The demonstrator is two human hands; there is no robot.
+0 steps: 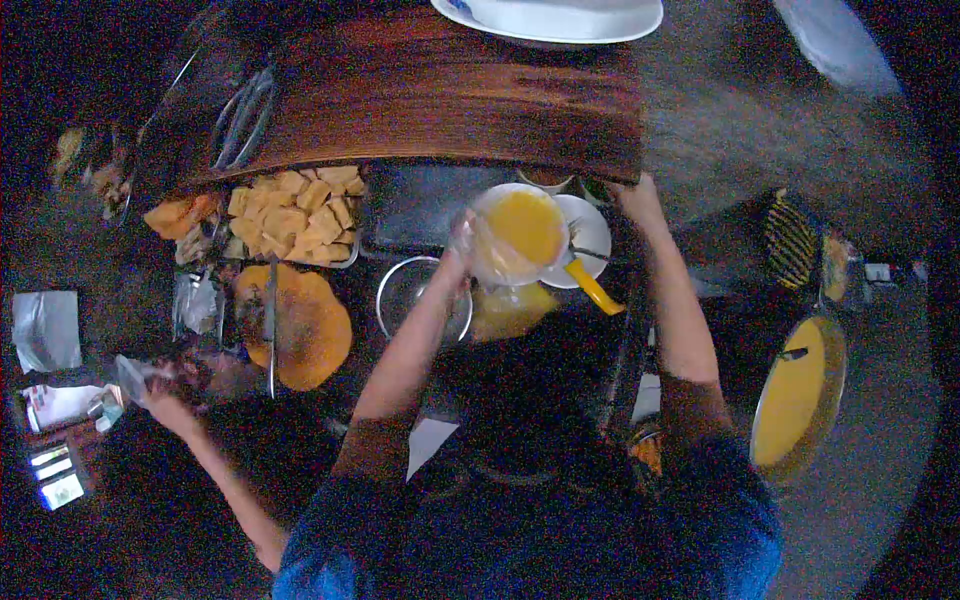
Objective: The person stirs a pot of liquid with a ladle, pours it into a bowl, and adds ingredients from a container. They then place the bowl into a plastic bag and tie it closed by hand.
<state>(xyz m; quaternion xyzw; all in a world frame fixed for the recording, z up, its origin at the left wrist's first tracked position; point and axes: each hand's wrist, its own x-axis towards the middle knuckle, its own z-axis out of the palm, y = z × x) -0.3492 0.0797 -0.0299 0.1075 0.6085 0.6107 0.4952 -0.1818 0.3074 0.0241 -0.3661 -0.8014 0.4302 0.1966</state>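
Note:
My left hand [462,245], which seems to be in a clear plastic glove, grips the left side of a white bowl [490,268] of yellow liquid [525,228]. Just right of the bowl is a white plate [592,225], with a utensil's yellow handle [595,287] slanting down beside it. My right hand [635,198] reaches to the right corner of the wooden shelf [450,90]; its fingers are blurred and partly hidden there, so what they touch cannot be made out. Below my left hand stands a round metal-rimmed container [382,300].
A tray of pale brown cut blocks [295,215] and a round orange-brown board [310,330] with a long blade [272,330] lie left. A pan of yellow liquid [800,390] stands right. Another person's gloved hand [150,385] extends at far left. A white dish [550,18] sits above.

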